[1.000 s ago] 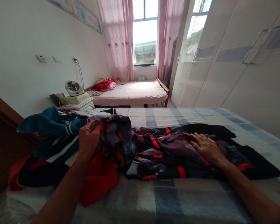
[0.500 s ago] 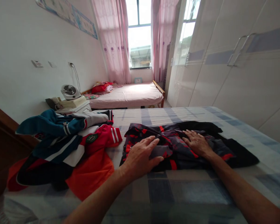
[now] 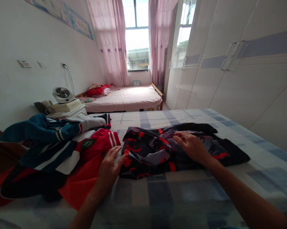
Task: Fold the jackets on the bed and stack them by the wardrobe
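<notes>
The room has a bright window point(image 3: 137, 41) between pink curtains point(image 3: 114, 41), a far bed point(image 3: 133, 98) with a pale pink sheet beneath it, and a white wardrobe point(image 3: 239, 86) along the right side. Nearer, a plaid bedsheet point(image 3: 191, 194) covers the bed that carries the clothes.

A second ago the left hand point(image 3: 110, 167) was gripping the left end of the patterned garment point(image 3: 155, 152) and holding it up beside the clothes pile point(image 3: 47, 159). Now that end is down on the rest of the cloth, and the left hand has let go. This suggests that the left end has been doubled over, leaving a shorter bundle with a fairly straight left edge.

The left hand is spread, thumb apart from the fingers, at that edge, in the gap next to the red shirt point(image 3: 99, 143); whether it touches the garment is hard to tell. The right hand point(image 3: 192, 148) rests over the garment's middle, fingers loosely extended and slightly bent, with no cloth seen gathered between them.

The garment lies in the middle of the plaid sheet, dark grey and black with bright red marks, its top layer rumpled. Black cloth point(image 3: 236, 154) sticks out at its right end; whether it belongs to the same piece is unclear.
</notes>
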Available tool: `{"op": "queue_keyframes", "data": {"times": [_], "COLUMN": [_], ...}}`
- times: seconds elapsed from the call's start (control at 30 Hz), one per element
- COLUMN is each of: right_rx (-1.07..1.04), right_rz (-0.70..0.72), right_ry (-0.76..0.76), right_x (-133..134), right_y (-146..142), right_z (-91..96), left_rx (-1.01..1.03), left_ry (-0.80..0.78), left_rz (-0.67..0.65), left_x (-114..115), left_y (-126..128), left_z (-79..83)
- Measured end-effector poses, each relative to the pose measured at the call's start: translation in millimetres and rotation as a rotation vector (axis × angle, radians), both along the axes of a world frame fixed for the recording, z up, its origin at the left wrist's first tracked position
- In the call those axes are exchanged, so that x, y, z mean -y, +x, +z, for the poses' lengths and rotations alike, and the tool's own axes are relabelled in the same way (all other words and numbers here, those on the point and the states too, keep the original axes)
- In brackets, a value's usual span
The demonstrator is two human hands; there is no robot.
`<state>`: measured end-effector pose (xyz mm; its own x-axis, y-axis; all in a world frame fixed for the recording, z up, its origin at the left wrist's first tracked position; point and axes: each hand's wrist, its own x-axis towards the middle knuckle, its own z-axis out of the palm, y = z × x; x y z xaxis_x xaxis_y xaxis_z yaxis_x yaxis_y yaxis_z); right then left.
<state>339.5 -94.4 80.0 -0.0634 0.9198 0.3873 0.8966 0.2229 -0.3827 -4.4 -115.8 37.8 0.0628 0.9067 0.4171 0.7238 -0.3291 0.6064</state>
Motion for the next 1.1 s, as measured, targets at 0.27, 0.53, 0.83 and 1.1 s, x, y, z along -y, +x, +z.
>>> {"op": "queue_keyframes", "data": {"times": [0.27,0.53,0.83,1.1], "right_rx": [0.087,-0.117,-0.047,0.263], "right_rz": [0.184,0.081,0.030,0.271], "right_ry": [-0.124,0.167,0.172,-0.064], "right_x": [-6.0,-44.0,-47.6,-21.3], "right_y": [-44.5,-46.5,-34.9,-43.2], "right_z": [5.9,31.5,-0.5,-33.2], "left_rx": [-0.354,-0.475,-0.201,0.512], "left_ry": [0.418,0.485,0.332,-0.549], "left_rz": [-0.168,-0.191,-0.215,0.016], "left_x": [26.4,19.0,23.8,-15.4], "left_y": [27.9,30.3,28.7,3.4], "left_z": [-2.8,-6.7,-7.6,5.6]}}
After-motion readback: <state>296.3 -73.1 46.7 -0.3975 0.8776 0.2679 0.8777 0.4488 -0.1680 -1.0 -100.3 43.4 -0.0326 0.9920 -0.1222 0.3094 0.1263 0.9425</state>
